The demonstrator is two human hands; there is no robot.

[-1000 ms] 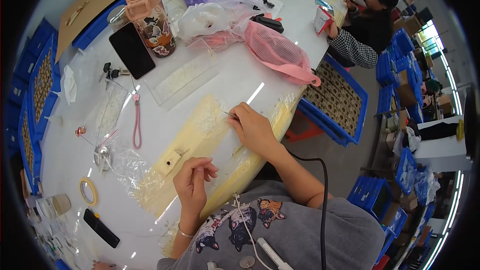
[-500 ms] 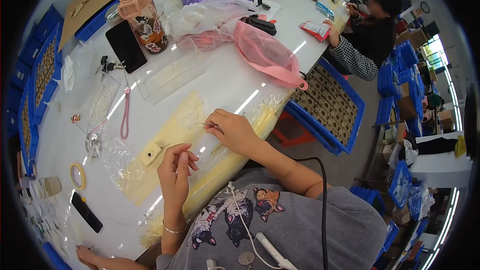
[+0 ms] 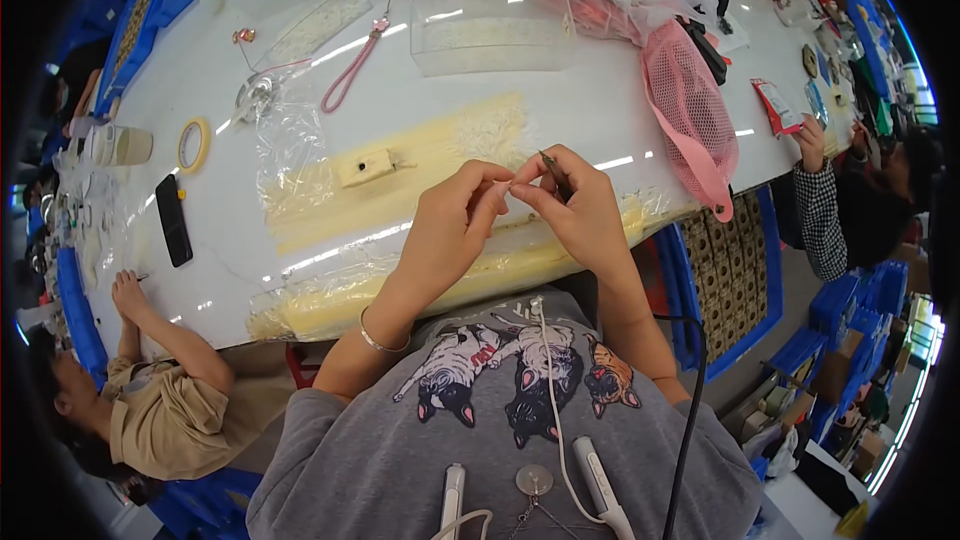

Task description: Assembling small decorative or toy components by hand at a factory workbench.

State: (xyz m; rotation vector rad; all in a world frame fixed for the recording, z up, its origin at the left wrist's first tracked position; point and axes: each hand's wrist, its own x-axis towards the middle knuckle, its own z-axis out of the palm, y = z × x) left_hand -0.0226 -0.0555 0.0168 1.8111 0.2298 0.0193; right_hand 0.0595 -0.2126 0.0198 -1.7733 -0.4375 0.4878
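Note:
In front of my chest, both hands meet at the fingertips above the near edge of the white table [image 3: 400, 80]. My left hand [image 3: 450, 225] is closed in a pinch; whatever small thing sits between its fingertips is too tiny to make out. My right hand [image 3: 582, 215] holds a slim dark pointed tool [image 3: 556, 176], perhaps tweezers, while its thumb and forefinger touch the left fingertips. Beyond them lies a heap of small white bits [image 3: 495, 130] on a pale yellow sheet [image 3: 425, 155]. A cream block [image 3: 366, 169] with a dark hole rests on the sheet's left part.
A clear tray [image 3: 490, 35] stands at the back, near a pink mesh bag [image 3: 690, 100]. To the left are a tape roll [image 3: 194, 145] and a dark phone [image 3: 173, 220]. Co-workers sit on both sides. A blue crate [image 3: 730, 280] stands right of the table.
My view has turned, so the table now lies straighter ahead. The hands, apart before, have come together at the fingertips. The dark tool now points up from my right hand.

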